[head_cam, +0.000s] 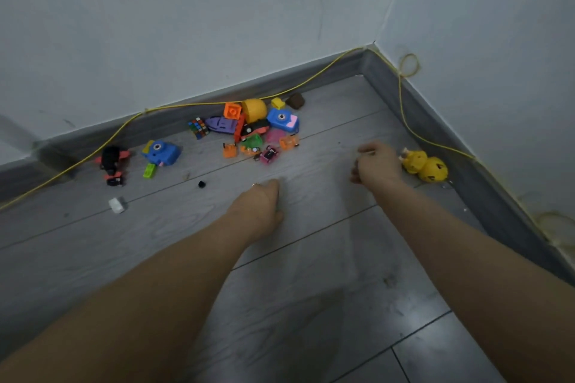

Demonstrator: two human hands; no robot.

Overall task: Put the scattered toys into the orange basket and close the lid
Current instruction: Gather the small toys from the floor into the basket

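Toys lie scattered on the grey floor near the wall: a blue toy camera (pixel 161 153), a second blue camera (pixel 283 119), a colour cube (pixel 198 128), a purple boat (pixel 221 125), a yellow dome (pixel 254 109), an orange block (pixel 232 111) and small cars (pixel 268 155). A yellow toy (pixel 425 165) sits at the right by the baseboard. My left hand (pixel 259 205) rests low over the floor, fingers curled, empty. My right hand (pixel 377 163) hovers just left of the yellow toy, fingers bent, holding nothing visible. No orange basket is in view.
A black and red toy (pixel 111 163), a green brick (pixel 149 170), a small black piece (pixel 202 184) and a white piece (pixel 116 205) lie at the left. A yellow cord (pixel 193 105) runs along the baseboard. A brown lump (pixel 295 100) sits by the wall.
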